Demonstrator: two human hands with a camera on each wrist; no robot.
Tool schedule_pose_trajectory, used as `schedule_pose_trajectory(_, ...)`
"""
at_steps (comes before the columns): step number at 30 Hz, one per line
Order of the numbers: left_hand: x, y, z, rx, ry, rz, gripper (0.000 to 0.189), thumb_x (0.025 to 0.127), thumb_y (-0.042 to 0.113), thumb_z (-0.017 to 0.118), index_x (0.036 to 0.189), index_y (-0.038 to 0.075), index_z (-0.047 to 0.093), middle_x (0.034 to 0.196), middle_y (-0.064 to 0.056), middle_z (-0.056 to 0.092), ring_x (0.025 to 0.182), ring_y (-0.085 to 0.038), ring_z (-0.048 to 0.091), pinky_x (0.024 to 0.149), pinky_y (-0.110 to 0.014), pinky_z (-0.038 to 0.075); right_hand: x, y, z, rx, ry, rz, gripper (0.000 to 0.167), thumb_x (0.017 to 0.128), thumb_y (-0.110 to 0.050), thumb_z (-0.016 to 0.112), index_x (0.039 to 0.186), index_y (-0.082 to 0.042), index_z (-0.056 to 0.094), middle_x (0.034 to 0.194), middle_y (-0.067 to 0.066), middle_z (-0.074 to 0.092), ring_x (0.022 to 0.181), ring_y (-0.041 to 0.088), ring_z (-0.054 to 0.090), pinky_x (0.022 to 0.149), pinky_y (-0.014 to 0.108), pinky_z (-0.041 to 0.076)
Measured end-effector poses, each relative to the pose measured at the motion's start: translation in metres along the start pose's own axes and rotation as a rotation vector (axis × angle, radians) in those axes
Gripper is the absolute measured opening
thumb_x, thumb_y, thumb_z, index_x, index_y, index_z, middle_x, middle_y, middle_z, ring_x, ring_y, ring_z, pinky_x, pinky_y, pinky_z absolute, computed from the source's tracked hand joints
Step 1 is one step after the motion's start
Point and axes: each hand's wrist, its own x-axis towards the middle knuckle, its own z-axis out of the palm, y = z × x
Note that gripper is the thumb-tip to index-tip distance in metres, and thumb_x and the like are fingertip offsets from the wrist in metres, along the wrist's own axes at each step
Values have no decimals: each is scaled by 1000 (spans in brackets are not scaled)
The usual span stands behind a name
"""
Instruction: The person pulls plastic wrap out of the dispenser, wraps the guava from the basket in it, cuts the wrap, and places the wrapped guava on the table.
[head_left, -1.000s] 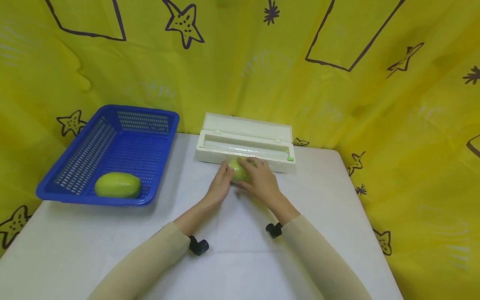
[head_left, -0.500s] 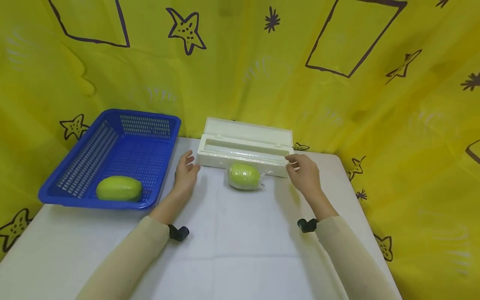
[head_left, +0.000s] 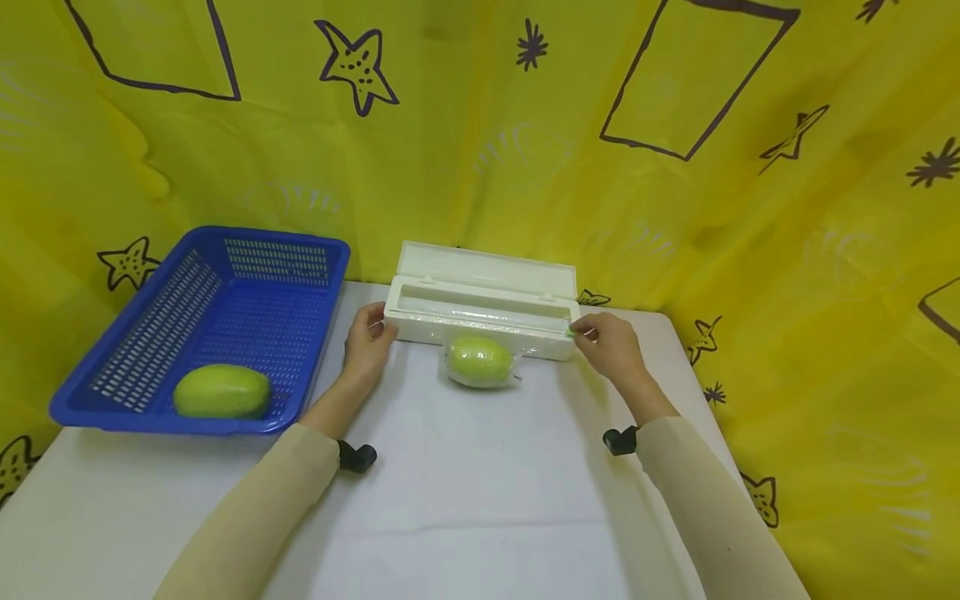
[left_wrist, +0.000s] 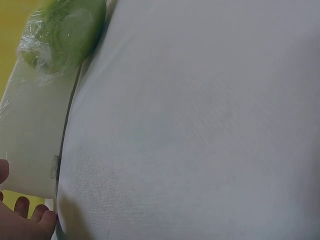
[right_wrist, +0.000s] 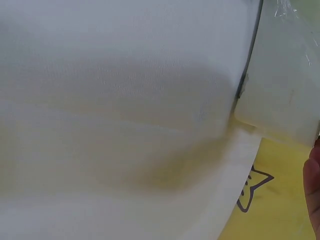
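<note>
so from my seat way off at the other end of the feed, the biggest thing is the yellow curtain [head_left: 450,187], printed with dark stars and outlines, behind everything. next down is the white table [head_left: 480,467]. the blue basket [head_left: 255,325] with slotted walls sits on its left side. then there's the long white box [head_left: 420,328] near the curtain, lid tipped back and a pale roll [head_left: 480,313] lying inside. a bare green fruit [head_left: 222,392] lies at the basket's near end. i've got the left hand [head_left: 366,343] curled around the box's left end, and the right hand [head_left: 617,348] pinching at its right front corner (right wrist cam barely catches that one, so i'm trusting the head view). the wrapped green fruit [head_left: 480,362] lies on the table just in front of the box, in shiny clear film. tiniest is the green slider [head_left: 571,332], right between those pinching fingertips
</note>
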Motion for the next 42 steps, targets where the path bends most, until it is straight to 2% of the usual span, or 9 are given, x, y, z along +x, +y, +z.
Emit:
schedule_pose_trajectory(3,2,-2,0,-33,-9,19,53,97,1,58,147,5,40,146,-22,47,131,-37,49,109,-44,44,3,1,2,-12,-6,-35,17,91,-8,68,107,-4,75,102,14,73,88,31,66,80,47,52)
schedule_pose_trajectory(8,5,-6,-2,-41,-22,9,58,97,1,60,150,7,38,147,-20,46,126,-35,53,103,-42,48,7,1,5,-55,-20,-106,14,90,-5,71,104,-5,77,99,13,73,85,30,65,79,47,51)
schedule_pose_trajectory(16,6,-12,-8,-48,12,30,55,95,2,65,147,5,47,141,-18,53,121,-33,59,92,-22,53,15,-6,2,-89,-75,-146,13,89,-5,72,101,-6,78,100,12,74,95,33,68,88,50,52)
schedule_pose_trajectory(20,6,-12,-7,-86,14,30,55,94,2,66,146,5,48,140,-18,55,122,-34,59,95,-24,53,20,-14,8,-98,-117,-175,14,91,-9,71,104,-8,78,104,11,75,99,32,68,89,50,52)
schedule_pose_trajectory(25,7,-12,-2,-105,-1,22,55,94,3,67,146,6,49,140,-18,55,124,-34,58,99,-30,52,26,-24,13,-103,-132,-202,14,90,-8,72,102,-8,78,101,10,75,96,30,69,86,47,54)
schedule_pose_trajectory(32,9,-16,-3,-90,18,35,52,93,4,68,143,6,53,140,-15,57,120,-32,61,92,-20,53,33,-26,13,-36,-208,-196,12,88,-8,75,100,-8,78,96,9,76,92,28,71,85,44,56)
schedule_pose_trajectory(42,8,-12,0,-79,37,33,53,93,1,67,144,6,52,132,-19,59,117,-32,62,92,-22,54,42,-37,16,24,-271,-198,11,89,-6,73,99,-5,76,95,9,76,91,26,70,84,42,57)
